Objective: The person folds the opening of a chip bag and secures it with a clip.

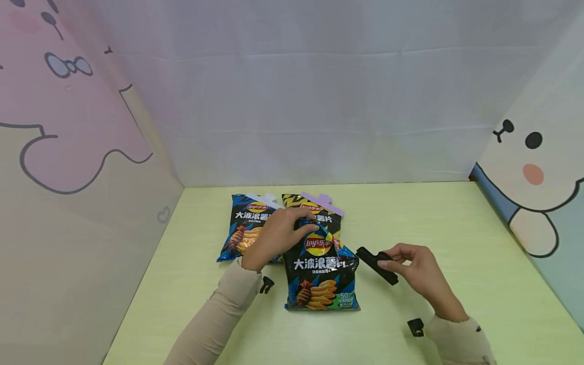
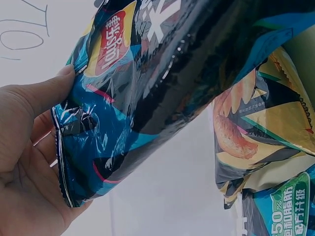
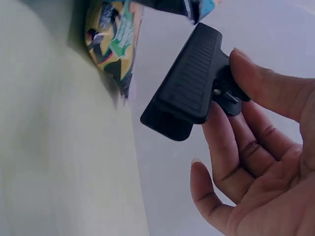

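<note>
My left hand (image 1: 285, 230) pinches the top edge of a black and blue chip bag (image 1: 319, 274), thumb on its front and fingers behind. The bag stands near upright with its printed front facing me; its top corner folds over toward the right. In the left wrist view, the crimped top edge of the bag (image 2: 113, 113) lies between thumb and fingers. My right hand (image 1: 417, 268) holds a black bag clip (image 1: 377, 265) by its handles, just right of the bag. Up close, the clip (image 3: 189, 78) shows its two long jaws parted, with nothing between them.
Behind the held bag lie a blue chip bag (image 1: 244, 228) with a white clip (image 1: 266, 199) along its top, and a yellow and black chip bag (image 1: 292, 201) with a purple clip (image 1: 322, 202). All are on a pale yellow-green table (image 1: 410, 213). A pale curtain (image 1: 319, 101) hangs along the back.
</note>
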`<action>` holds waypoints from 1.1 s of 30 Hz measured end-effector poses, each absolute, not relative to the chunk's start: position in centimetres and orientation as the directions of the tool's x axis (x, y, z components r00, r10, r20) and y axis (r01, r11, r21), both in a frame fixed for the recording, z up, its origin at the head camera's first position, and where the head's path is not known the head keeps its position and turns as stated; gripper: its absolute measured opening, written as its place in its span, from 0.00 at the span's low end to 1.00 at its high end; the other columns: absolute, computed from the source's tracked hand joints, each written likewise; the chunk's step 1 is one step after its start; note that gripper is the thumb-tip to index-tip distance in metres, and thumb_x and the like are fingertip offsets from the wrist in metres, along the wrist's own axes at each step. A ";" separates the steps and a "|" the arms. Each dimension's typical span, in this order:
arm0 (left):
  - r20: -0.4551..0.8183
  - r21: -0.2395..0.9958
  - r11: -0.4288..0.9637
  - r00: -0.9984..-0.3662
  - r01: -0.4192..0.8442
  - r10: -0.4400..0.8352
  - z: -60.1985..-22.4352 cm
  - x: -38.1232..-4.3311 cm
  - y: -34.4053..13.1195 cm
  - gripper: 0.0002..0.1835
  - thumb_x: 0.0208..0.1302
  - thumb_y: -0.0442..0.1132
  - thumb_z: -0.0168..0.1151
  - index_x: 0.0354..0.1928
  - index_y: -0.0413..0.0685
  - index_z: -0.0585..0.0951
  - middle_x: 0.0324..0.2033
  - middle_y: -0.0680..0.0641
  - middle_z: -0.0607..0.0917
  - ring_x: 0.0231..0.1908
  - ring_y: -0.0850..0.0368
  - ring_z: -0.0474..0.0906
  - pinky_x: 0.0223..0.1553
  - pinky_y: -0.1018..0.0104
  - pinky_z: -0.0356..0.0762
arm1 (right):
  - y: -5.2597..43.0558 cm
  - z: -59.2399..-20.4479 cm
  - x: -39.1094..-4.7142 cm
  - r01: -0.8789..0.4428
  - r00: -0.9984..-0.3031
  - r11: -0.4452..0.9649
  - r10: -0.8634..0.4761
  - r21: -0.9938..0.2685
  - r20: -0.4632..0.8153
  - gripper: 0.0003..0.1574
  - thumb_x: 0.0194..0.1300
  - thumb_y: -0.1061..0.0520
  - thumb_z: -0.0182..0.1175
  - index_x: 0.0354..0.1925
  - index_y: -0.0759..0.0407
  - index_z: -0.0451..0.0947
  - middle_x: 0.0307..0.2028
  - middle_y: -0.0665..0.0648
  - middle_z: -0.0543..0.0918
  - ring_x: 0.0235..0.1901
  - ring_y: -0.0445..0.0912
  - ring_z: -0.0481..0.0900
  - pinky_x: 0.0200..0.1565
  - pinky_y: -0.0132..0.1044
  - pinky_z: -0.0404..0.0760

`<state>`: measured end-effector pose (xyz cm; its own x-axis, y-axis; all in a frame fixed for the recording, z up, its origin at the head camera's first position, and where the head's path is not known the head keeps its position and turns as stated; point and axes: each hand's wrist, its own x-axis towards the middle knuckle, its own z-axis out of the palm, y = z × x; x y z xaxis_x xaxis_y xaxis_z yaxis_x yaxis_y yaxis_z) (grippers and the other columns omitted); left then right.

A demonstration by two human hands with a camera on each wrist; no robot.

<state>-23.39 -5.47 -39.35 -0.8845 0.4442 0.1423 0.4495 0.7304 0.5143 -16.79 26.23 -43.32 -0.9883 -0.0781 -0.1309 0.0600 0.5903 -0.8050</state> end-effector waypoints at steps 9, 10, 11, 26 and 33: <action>0.159 0.504 0.721 -0.872 0.475 0.464 -39.3 -23.3 -5.4 0.11 0.68 0.52 0.65 0.45 0.58 0.86 0.42 0.55 0.90 0.20 0.66 0.67 0.30 0.69 0.69 | 25.3 -42.2 -17.2 0.039 -0.988 0.544 -0.104 -0.838 -0.114 0.11 0.60 0.50 0.73 0.39 0.55 0.88 0.37 0.52 0.89 0.36 0.38 0.79 0.42 0.37 0.68; 0.159 0.505 0.720 -0.871 0.477 0.465 -39.2 -23.3 -5.4 0.11 0.68 0.52 0.65 0.45 0.58 0.86 0.42 0.54 0.90 0.19 0.66 0.67 0.30 0.69 0.69 | 25.1 -42.1 -17.2 0.039 -0.988 0.541 -0.105 -0.840 -0.114 0.11 0.60 0.50 0.73 0.39 0.54 0.88 0.37 0.52 0.89 0.36 0.38 0.79 0.42 0.37 0.68; 0.160 0.506 0.718 -0.870 0.478 0.467 -39.2 -23.3 -5.3 0.11 0.68 0.52 0.65 0.45 0.58 0.87 0.42 0.54 0.90 0.20 0.66 0.68 0.30 0.70 0.70 | 24.9 -42.0 -17.3 0.036 -0.988 0.537 -0.107 -0.843 -0.111 0.11 0.60 0.50 0.73 0.38 0.55 0.88 0.37 0.52 0.89 0.37 0.38 0.79 0.42 0.38 0.67; 0.158 0.528 0.705 -0.870 0.474 0.467 -39.1 -23.0 -5.3 0.10 0.68 0.51 0.65 0.46 0.58 0.87 0.45 0.54 0.90 0.25 0.67 0.73 0.35 0.67 0.75 | 22.0 -41.4 -18.7 -0.012 -0.987 0.469 -0.145 -0.883 -0.063 0.12 0.60 0.52 0.73 0.39 0.59 0.88 0.34 0.56 0.88 0.34 0.40 0.79 0.44 0.39 0.70; 0.147 0.531 0.709 -0.874 0.464 0.463 -39.1 -23.0 -5.4 0.12 0.68 0.52 0.64 0.47 0.57 0.87 0.45 0.54 0.90 0.28 0.66 0.76 0.36 0.66 0.76 | 21.0 -41.1 -19.3 -0.016 -0.987 0.437 -0.149 -0.899 -0.055 0.12 0.60 0.53 0.73 0.39 0.59 0.88 0.35 0.58 0.89 0.35 0.42 0.79 0.43 0.40 0.66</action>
<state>-22.97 -5.35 -39.09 -0.8743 0.4626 0.1470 0.4643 0.7087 0.5312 -19.33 20.98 -41.07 -0.9873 -0.1490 -0.0546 -0.0163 0.4374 -0.8991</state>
